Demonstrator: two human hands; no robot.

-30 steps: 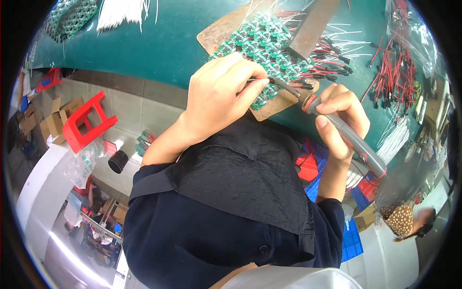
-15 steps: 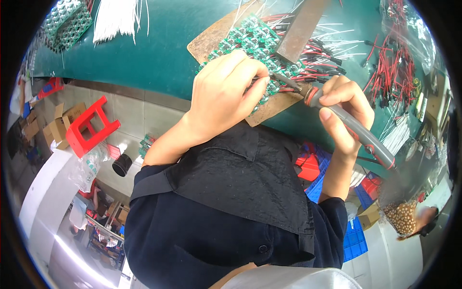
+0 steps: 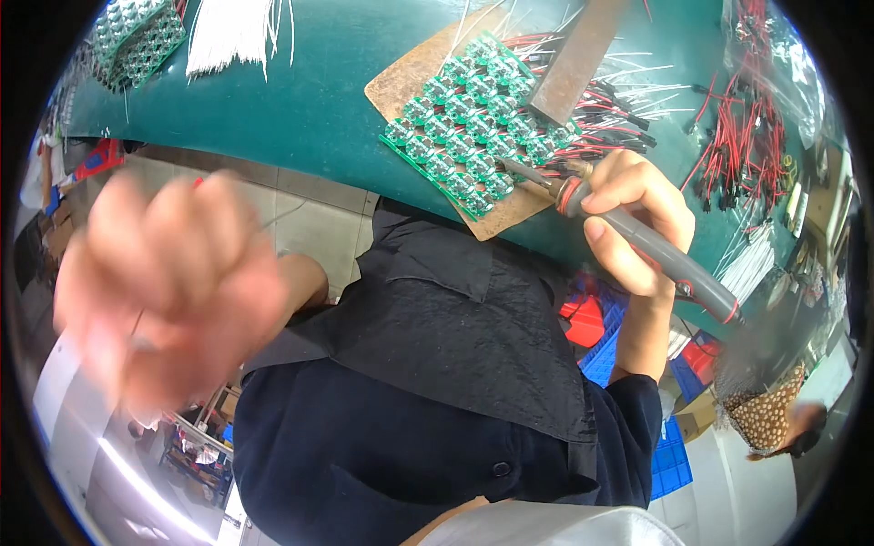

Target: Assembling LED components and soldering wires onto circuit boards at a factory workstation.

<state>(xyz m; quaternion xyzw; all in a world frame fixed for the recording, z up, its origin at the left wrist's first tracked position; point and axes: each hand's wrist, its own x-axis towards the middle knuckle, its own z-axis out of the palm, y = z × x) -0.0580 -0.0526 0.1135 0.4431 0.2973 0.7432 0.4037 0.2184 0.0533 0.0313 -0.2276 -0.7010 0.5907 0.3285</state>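
Note:
My right hand (image 3: 642, 214) is wrapped round the grey handle of a soldering iron (image 3: 660, 241). The iron's tip points left, over the lower right part of a green circuit board panel (image 3: 460, 127) made up of many small boards. That panel lies tilted on a worn brown board (image 3: 401, 77). A rusty metal bar (image 3: 578, 64) rests across the panel's right part, where red, black and white wires (image 3: 619, 114) stick out. My left hand (image 3: 168, 282) is raised off to the left, away from the bench; motion smears its fingers, so what they hold, if anything, is hidden.
White wires (image 3: 238, 36) lie at the far left of the green bench (image 3: 300, 118), beside more circuit panels (image 3: 137, 41). Bundled red and black wires (image 3: 751, 146) lie to the right. Blue crates (image 3: 672, 460) stand below at right, and a person in a spotted garment (image 3: 765, 414) is nearby.
My left hand has left the circuit panel and swung far left, toward the camera. The soldering iron has shifted slightly left in my right hand, still by the panel.

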